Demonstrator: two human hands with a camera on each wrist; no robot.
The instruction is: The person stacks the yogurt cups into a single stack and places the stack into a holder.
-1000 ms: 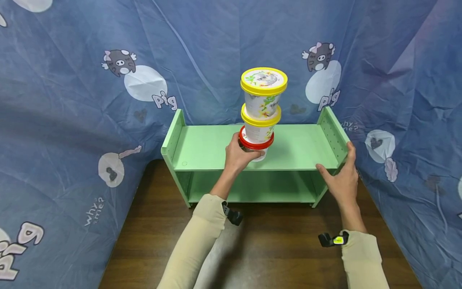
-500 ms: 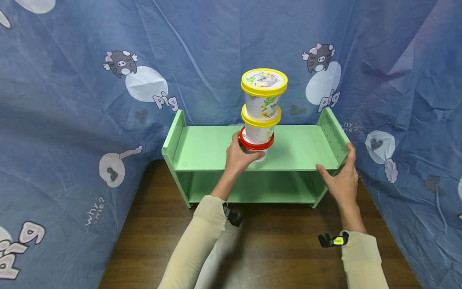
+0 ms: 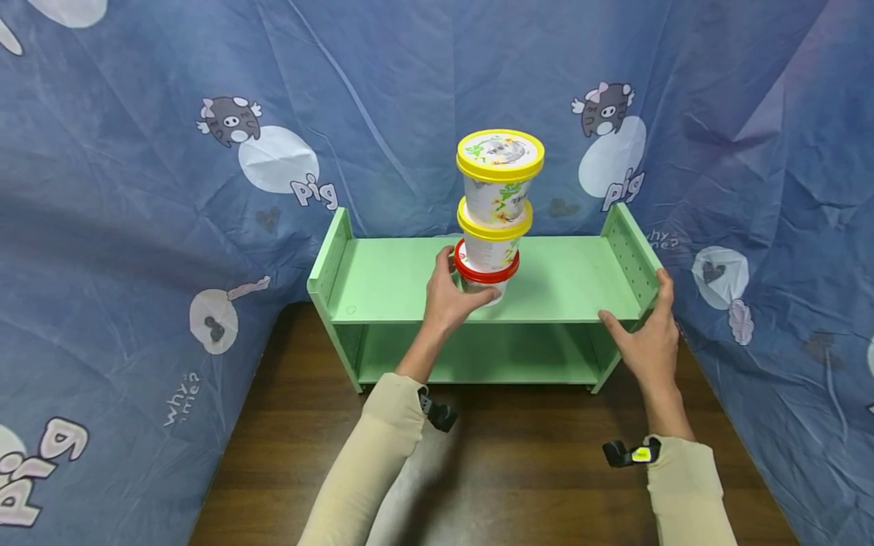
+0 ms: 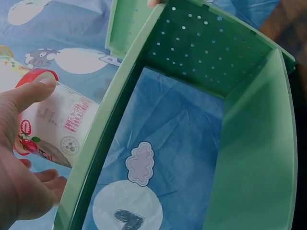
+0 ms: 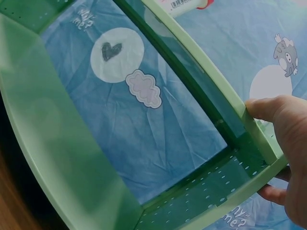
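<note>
Three lidded paper tubs stand stacked upright on the top board of a green shelf unit (image 3: 382, 277). A red-lidded tub (image 3: 486, 274) is at the bottom, under a yellow-lidded tub (image 3: 492, 235) and another yellow-lidded tub (image 3: 501, 171). My left hand (image 3: 447, 299) is beside the bottom tub. Its thumb lies by the red rim, while its fingers (image 4: 50, 179) are spread and stand off the printed tub wall in the left wrist view. My right hand (image 3: 652, 341) grips the unit's right front corner, thumb on the board's front edge, fingers around the end panel (image 3: 631, 258).
The lower board (image 3: 478, 356) sits under the top one. Raised, perforated end panels bound the unit. Blue pig-printed cloth (image 3: 396, 91) hangs behind and at both sides. Brown wood-look floor (image 3: 519, 470) lies in front.
My left hand has loosened slightly and shifted a little to the left, its fingers parting from the bottom tub. The stack and my right hand have stayed in place.
</note>
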